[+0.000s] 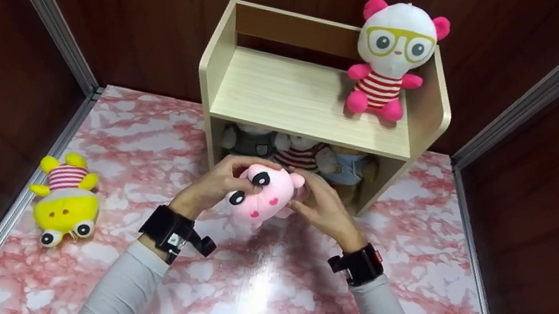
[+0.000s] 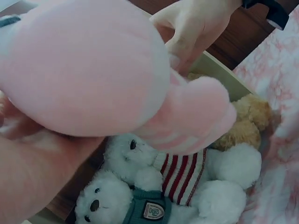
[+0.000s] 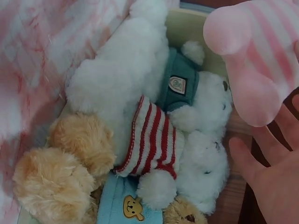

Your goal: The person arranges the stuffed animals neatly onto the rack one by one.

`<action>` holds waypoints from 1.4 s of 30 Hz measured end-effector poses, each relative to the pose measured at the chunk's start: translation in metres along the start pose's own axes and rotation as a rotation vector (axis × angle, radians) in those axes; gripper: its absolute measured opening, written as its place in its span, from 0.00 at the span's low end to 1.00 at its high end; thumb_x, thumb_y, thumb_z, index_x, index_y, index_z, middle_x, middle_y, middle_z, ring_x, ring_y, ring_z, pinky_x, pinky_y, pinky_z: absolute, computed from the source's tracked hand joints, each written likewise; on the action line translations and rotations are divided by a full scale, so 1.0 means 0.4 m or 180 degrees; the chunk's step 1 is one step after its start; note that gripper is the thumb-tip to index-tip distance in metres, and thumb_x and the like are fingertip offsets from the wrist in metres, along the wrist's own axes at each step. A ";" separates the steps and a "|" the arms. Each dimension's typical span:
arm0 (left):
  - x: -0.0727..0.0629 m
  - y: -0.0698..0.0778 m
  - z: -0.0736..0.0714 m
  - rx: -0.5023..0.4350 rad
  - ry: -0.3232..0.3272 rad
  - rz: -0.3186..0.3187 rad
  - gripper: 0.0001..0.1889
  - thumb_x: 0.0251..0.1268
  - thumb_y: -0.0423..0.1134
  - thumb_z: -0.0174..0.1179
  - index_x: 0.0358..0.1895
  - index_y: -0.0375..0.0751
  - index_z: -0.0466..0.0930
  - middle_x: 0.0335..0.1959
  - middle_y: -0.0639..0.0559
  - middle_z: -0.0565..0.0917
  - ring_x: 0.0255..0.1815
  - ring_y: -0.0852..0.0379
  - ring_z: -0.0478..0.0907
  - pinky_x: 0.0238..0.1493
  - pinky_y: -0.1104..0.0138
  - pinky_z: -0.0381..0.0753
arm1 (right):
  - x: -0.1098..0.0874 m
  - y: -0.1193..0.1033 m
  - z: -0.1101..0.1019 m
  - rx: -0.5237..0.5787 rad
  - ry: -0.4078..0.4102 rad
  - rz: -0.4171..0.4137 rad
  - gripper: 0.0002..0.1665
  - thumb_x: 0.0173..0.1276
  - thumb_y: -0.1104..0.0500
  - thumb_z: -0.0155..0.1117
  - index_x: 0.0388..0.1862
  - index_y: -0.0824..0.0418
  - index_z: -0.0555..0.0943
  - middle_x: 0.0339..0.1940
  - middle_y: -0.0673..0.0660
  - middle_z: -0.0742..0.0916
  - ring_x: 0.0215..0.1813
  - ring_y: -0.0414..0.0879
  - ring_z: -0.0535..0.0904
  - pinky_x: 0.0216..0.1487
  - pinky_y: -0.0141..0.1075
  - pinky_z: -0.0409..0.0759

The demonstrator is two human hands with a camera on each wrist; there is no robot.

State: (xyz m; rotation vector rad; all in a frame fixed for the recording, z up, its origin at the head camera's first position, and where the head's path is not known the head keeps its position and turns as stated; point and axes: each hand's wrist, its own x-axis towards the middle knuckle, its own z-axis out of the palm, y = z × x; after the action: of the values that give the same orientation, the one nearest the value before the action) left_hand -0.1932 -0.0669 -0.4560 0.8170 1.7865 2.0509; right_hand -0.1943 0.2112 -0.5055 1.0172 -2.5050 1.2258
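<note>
A pink plush toy (image 1: 273,193) with big black-and-white eyes and a striped body is up in front of the shelf's lower compartment. My left hand (image 1: 211,185) grips its head, the thumb lying across the face between the eyes. At the toy's other side is my right hand (image 1: 325,208), fingertips at the toy's body and ear. In the right wrist view, the right thumb (image 3: 243,156) stands apart from the striped body, with the fingers loosely spread. From the left wrist, the toy's round head (image 2: 88,70) hides much of the left hand's fingers.
A light wooden shelf (image 1: 268,91) stands at the back. A white-and-pink plush panda (image 1: 380,91) sits on its upper board. Below are plush bears in green (image 3: 180,81), striped (image 3: 152,140) and blue (image 3: 117,196) clothes. A yellow plush frog (image 1: 63,208) lies on the marbled surface at left.
</note>
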 end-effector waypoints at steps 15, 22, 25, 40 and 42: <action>0.059 0.013 -0.008 -0.0680 -0.0304 -0.0189 0.24 0.57 0.34 0.63 0.59 0.45 0.85 0.62 0.41 0.81 0.59 0.46 0.79 0.55 0.59 0.83 | 0.001 -0.013 0.008 0.0215 0.0179 -0.0006 0.22 0.67 0.63 0.74 0.59 0.63 0.82 0.54 0.55 0.82 0.50 0.45 0.79 0.52 0.39 0.82; 0.072 0.015 0.000 -0.0908 -0.0130 0.0113 0.29 0.67 0.41 0.62 0.71 0.35 0.74 0.68 0.39 0.77 0.68 0.41 0.74 0.67 0.51 0.76 | 0.001 -0.041 0.003 0.0153 0.0673 -0.0102 0.19 0.64 0.73 0.71 0.54 0.68 0.81 0.45 0.60 0.80 0.40 0.54 0.77 0.41 0.45 0.81; 0.068 0.005 0.005 -0.1134 0.0196 0.0286 0.33 0.71 0.55 0.62 0.72 0.38 0.72 0.69 0.41 0.76 0.71 0.42 0.70 0.72 0.48 0.68 | 0.010 -0.090 -0.011 0.0192 0.0957 -0.0057 0.17 0.63 0.75 0.71 0.51 0.72 0.80 0.40 0.64 0.79 0.35 0.59 0.74 0.34 0.50 0.76; 0.092 -0.038 0.109 -0.0092 0.1093 0.0498 0.51 0.57 0.55 0.76 0.75 0.28 0.60 0.69 0.35 0.71 0.67 0.46 0.72 0.69 0.54 0.73 | 0.052 -0.189 -0.047 0.0402 0.1770 0.0635 0.23 0.70 0.66 0.70 0.61 0.72 0.78 0.53 0.68 0.85 0.52 0.54 0.83 0.54 0.42 0.80; 0.100 -0.036 0.117 0.0061 0.1161 0.0482 0.44 0.59 0.45 0.74 0.73 0.29 0.63 0.65 0.36 0.74 0.63 0.47 0.75 0.66 0.54 0.75 | 0.059 -0.198 -0.051 0.0450 0.1798 0.0647 0.23 0.71 0.66 0.69 0.62 0.72 0.78 0.54 0.68 0.85 0.54 0.54 0.82 0.56 0.46 0.80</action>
State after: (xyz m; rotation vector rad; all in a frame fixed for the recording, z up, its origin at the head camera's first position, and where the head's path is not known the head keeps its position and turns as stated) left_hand -0.1993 -0.0039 -0.4583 0.6300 1.9830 2.4115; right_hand -0.1637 0.1810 -0.4322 0.3614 -2.1295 1.5076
